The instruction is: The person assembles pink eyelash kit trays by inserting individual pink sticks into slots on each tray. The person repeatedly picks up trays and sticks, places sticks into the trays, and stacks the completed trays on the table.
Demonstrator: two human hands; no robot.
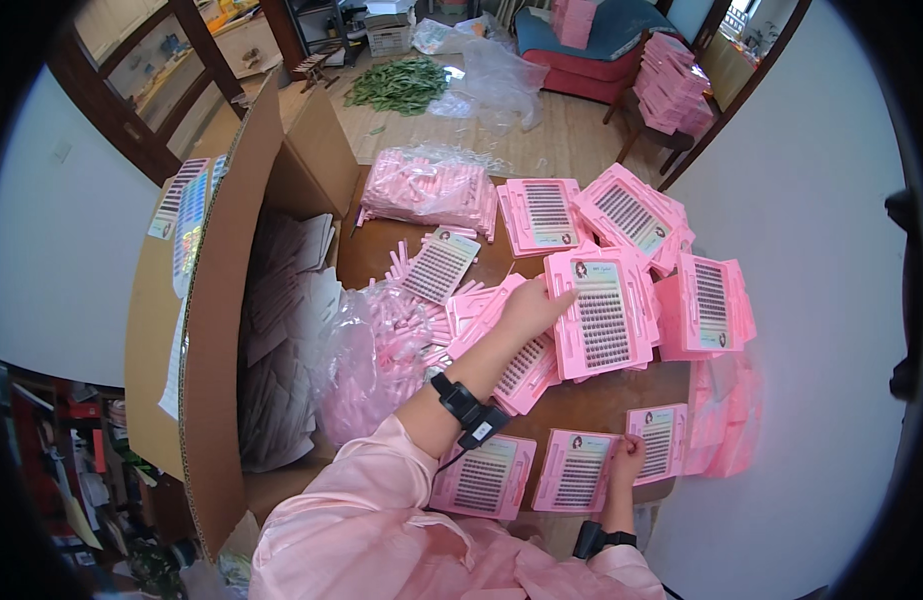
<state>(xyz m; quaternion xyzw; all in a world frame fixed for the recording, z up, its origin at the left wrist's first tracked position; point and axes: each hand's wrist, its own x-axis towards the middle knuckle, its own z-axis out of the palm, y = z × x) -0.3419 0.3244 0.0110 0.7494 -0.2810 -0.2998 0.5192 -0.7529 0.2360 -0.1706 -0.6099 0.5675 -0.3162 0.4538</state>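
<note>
My left hand (531,308) is closed on the left edge of a pink false-eyelash tray (603,328), its thumb over the rim. That tray is over a pile of similar pink trays, and rows of dark lash clusters show on its card. Near the table's front edge, my right hand (628,459) has its fingers pinched together; what they hold, if anything, is too small to make out. It lies between a middle lash tray (573,475) and a right-hand lash tray (663,443). Left of these lies another lash tray (483,480), partly behind my left sleeve.
A tall open cardboard box (213,330) stands at the left, holding white and dark flat pieces. Beside it are a plastic bag of pink sticks (366,370) and a loose lash card (440,266). A wrapped pink bundle (428,187) lies behind; a white wall (811,300) borders the right.
</note>
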